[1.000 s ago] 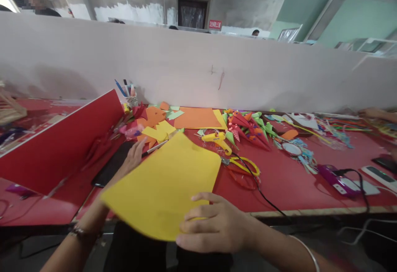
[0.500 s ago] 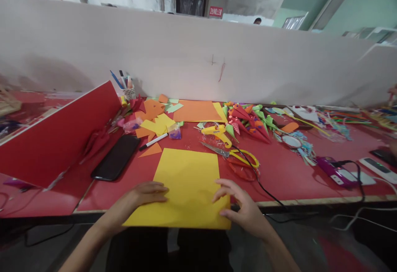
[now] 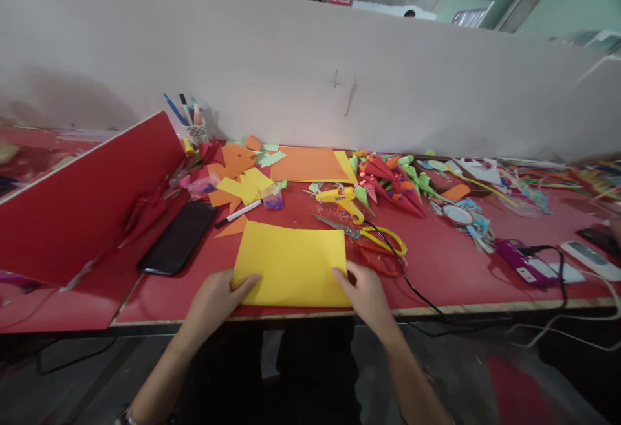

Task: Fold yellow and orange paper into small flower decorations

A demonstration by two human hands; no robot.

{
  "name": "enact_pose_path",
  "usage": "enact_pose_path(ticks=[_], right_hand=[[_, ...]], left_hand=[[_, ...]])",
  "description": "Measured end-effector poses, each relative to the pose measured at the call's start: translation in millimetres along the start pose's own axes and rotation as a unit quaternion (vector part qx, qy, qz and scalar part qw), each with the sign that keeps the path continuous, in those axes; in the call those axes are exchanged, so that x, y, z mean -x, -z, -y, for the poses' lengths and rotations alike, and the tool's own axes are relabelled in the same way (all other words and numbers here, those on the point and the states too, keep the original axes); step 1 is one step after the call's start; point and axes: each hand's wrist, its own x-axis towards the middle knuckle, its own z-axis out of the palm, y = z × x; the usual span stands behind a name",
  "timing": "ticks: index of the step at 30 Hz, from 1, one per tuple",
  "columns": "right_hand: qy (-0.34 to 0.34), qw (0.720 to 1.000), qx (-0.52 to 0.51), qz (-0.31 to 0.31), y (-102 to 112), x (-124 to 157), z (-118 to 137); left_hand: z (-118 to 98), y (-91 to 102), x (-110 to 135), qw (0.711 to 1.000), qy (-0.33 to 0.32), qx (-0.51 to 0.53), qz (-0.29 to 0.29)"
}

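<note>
At the near edge of the red table (image 3: 446,283) lies a flat yellow paper sheet (image 3: 291,260). The left hand (image 3: 213,299) rests loosely open on its near left corner, and the right hand (image 3: 366,292) does the same on the near right corner (fingertips pressing, not wrapped around anything). Yellow-handled metal scissors (image 3: 369,236) lie just beyond the sheet on the right. A flat black phone (image 3: 178,237) lies to the left.
</note>
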Motion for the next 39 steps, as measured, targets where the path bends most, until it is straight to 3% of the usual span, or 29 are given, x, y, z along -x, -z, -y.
enact_pose_path(ticks=[4, 9, 23, 29, 32, 35, 37, 39], right_hand=[[-0.019, 0.986, 0.165, -0.032, -8.5, -7.9, 4.0], [-0.059, 0.959, 0.277, -0.016, -10.0, -16.0, 13.5], [-0.083, 0.941, 0.327, -0.01, -11.3, -14.2, 17.3], [-0.087, 0.929, 0.36, -0.018, -14.2, -15.0, 21.2], [-0.073, 0.932, 0.354, -0.039, -16.9, -14.7, 18.2], [-0.027, 0.94, 0.32, -0.118, -17.2, -13.9, 16.2], [0.027, 0.94, 0.297, -0.164, -15.9, -11.4, 20.5], [0.089, 0.945, 0.272, -0.156, -15.5, -5.4, 30.5]], left_hand=[[-6.1, -1.8, -4.5, 0.993, 0.056, -0.096, -0.032], [-17.7, -2.0, -4.7, 0.978, 0.122, -0.157, -0.066], [-24.4, -3.5, -6.0, 0.967, 0.112, -0.223, -0.051], [-24.6, -8.2, -6.6, 0.957, 0.108, -0.254, -0.086], [-19.8, -13.2, -6.6, 0.949, 0.079, -0.266, -0.153], [-13.1, -17.9, -7.7, 0.937, 0.022, -0.274, -0.215], [-9.7, -20.0, -8.8, 0.936, -0.005, -0.273, -0.224], [-8.0, -21.1, -9.7, 0.938, -0.021, -0.266, -0.221]])
